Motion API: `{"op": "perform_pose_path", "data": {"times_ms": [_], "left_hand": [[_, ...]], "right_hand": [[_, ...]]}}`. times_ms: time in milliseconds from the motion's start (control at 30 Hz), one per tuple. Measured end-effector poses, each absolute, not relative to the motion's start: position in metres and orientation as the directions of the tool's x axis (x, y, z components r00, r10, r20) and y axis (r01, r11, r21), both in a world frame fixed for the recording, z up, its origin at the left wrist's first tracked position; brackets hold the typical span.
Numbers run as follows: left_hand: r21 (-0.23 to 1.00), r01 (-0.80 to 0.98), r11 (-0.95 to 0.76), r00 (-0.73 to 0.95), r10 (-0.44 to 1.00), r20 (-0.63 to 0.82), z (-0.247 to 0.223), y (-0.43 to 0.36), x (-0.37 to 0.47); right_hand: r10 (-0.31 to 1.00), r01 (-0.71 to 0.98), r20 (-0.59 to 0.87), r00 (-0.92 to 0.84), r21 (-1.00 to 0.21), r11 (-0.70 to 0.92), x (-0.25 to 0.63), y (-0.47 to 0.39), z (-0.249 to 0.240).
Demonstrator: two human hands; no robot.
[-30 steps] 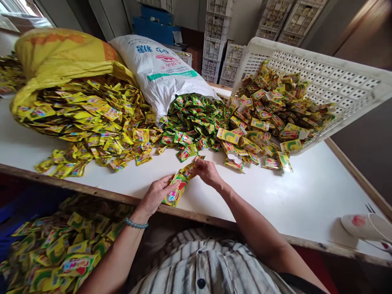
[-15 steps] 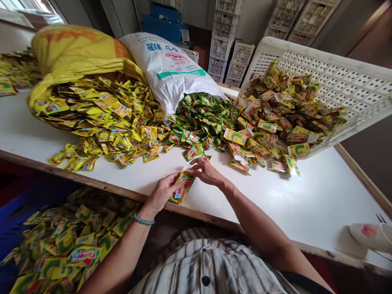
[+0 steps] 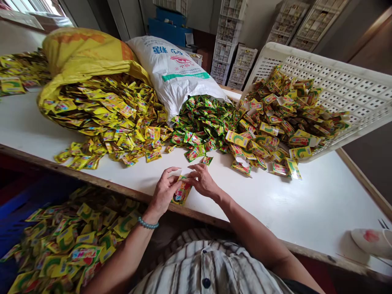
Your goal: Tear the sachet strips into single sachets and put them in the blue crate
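Note:
A small yellow-green candy box (image 3: 181,194) stands tilted at the table's front edge, its white flap end pointing away from me. My left hand (image 3: 165,190) grips the box along its left side. The fingers of my right hand (image 3: 200,179) press on its top end, by the flap. Just beyond my hands, a few green candy packets (image 3: 196,153) lie loose. They spread from a green heap (image 3: 211,122) at the mouth of a white sack (image 3: 174,73). Left of it, yellow packets (image 3: 113,112) spill from a yellow sack (image 3: 88,49).
A white perforated basket (image 3: 333,77) lies tipped on the right, small boxes (image 3: 272,134) spilling from it. Below the table edge at left, a blue crate (image 3: 15,220) holds many boxes (image 3: 67,245). A white cup (image 3: 370,241) lies at far right. Stacked crates (image 3: 225,45) stand behind.
Both hands have closed in at the top of the box, the right fingers shifting from the raised flap down onto its end. The view has shifted slightly.

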State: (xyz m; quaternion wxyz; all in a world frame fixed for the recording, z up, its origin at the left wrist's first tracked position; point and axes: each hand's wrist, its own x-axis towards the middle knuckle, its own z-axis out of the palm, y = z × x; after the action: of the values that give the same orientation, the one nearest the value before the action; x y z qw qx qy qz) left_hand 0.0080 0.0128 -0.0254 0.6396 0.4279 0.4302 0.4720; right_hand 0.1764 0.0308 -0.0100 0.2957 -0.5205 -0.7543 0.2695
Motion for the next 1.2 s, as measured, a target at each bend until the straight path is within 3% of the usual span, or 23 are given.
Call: {"op": "perform_pose_path", "data": {"times_ms": [100, 200, 400, 667, 767, 933, 1100, 1200], "left_hand": [[0.963, -0.234, 0.133, 0.143, 0.985, -0.101, -0.022, 0.002, 0.028], [0.993, -0.099, 0.063, 0.17, 0.984, -0.045, -0.024, -0.004, 0.044], [0.998, 0.062, 0.013, 0.266, 0.964, -0.029, -0.03, -0.004, 0.041], [0.994, 0.112, 0.006, 0.349, 0.936, -0.045, -0.024, -0.001, 0.038], [0.993, 0.118, 0.006, 0.391, 0.919, -0.052, -0.027, 0.001, 0.04], [0.991, 0.046, 0.124, 0.353, 0.926, -0.132, -0.032, 0.001, 0.039], [0.985, -0.006, 0.172, 0.332, 0.93, -0.16, -0.032, 0.0, 0.039], [0.987, 0.002, 0.163, 0.348, 0.925, -0.154, -0.033, 0.0, 0.04]], "right_hand": [[0.919, 0.642, 0.219, -0.328, -0.662, 0.387, 0.188, 0.027, -0.005], [0.923, 0.665, 0.248, -0.296, -0.64, 0.385, 0.206, 0.016, -0.003], [0.982, 0.475, 0.183, -0.033, -0.862, 0.177, 0.224, -0.021, -0.02], [0.997, 0.16, -0.069, 0.018, -0.985, -0.071, 0.212, -0.025, -0.034], [0.994, 0.244, -0.1, 0.035, -0.964, -0.105, 0.217, -0.021, -0.03], [0.996, 0.449, 0.085, -0.011, -0.89, 0.081, 0.221, -0.021, -0.016], [0.993, 0.474, -0.011, -0.115, -0.879, 0.045, 0.222, -0.018, -0.002], [0.992, 0.563, 0.009, -0.125, -0.822, 0.079, 0.221, -0.015, 0.002]]}}
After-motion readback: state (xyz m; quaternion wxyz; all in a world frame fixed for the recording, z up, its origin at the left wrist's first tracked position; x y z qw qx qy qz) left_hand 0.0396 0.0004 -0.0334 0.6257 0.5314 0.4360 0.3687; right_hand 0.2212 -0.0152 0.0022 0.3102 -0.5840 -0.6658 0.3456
